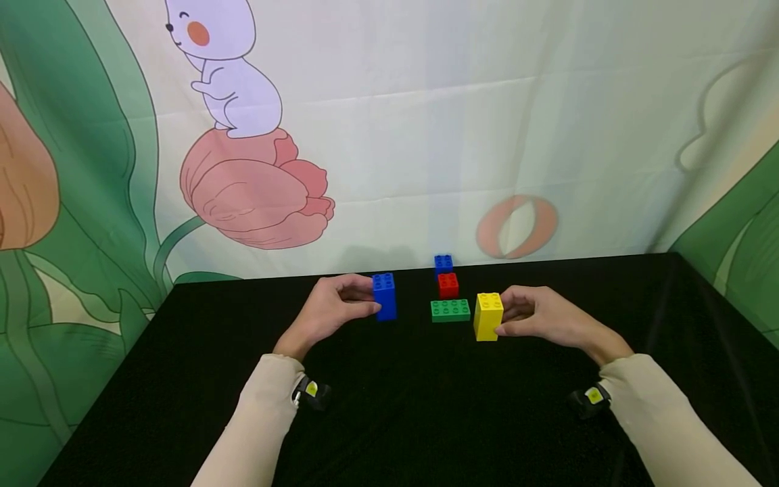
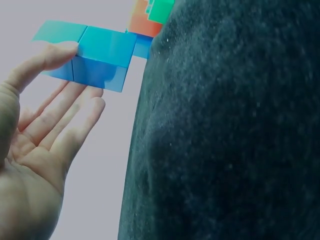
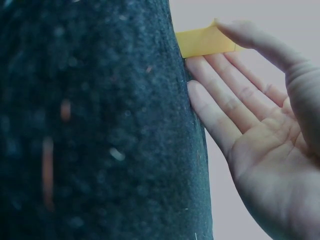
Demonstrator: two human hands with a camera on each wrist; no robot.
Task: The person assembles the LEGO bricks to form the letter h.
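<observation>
Blue block [image 1: 386, 297] in narrow left grip [image 1: 333, 304] (yellow block [image 1: 487, 318], right grip [image 1: 546, 315]).

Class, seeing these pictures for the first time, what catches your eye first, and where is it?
Against the black tabletop, the left hand holds a bright blue brick stack and the right hand a tall yellow block. Between these, a green brick lies in front, with a red brick behind it and a small blue brick farthest back. On the backdrop, upper left, a pale cartoon animal sits on a pink flower.
</observation>
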